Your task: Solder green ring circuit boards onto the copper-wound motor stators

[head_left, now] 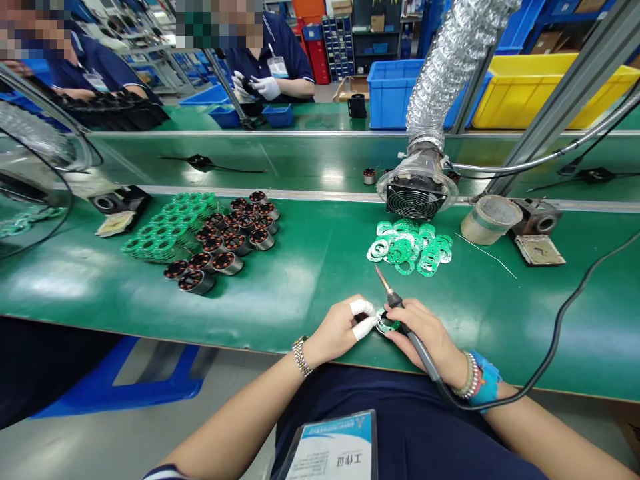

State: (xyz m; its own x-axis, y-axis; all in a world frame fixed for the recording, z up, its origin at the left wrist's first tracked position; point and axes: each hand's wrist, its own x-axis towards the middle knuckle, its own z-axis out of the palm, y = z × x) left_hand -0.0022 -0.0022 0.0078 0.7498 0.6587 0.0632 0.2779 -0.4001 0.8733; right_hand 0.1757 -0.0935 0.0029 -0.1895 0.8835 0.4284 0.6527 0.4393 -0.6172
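Near the bench's front edge, my left hand [345,327], with white finger cots on thumb and forefinger, pinches the left side of a ring-shaped green circuit board [389,325]. Whether a motor part sits under the board is hidden. My right hand [425,333] is closed around a soldering iron [411,337], its tip pointing up and away from me, apart from the board. Right fingertips also touch the board's right side. Beyond it lies a loose pile of green ring boards [407,247].
Copper-wound motor stators [227,262] stand in rows at left beside stacked green boards [170,227]. A fume fan [416,199] hangs behind the pile. At right are a tape roll [490,221] and an iron stand [539,230]. The iron's cord [555,343] loops over my right forearm. Co-workers sit opposite.
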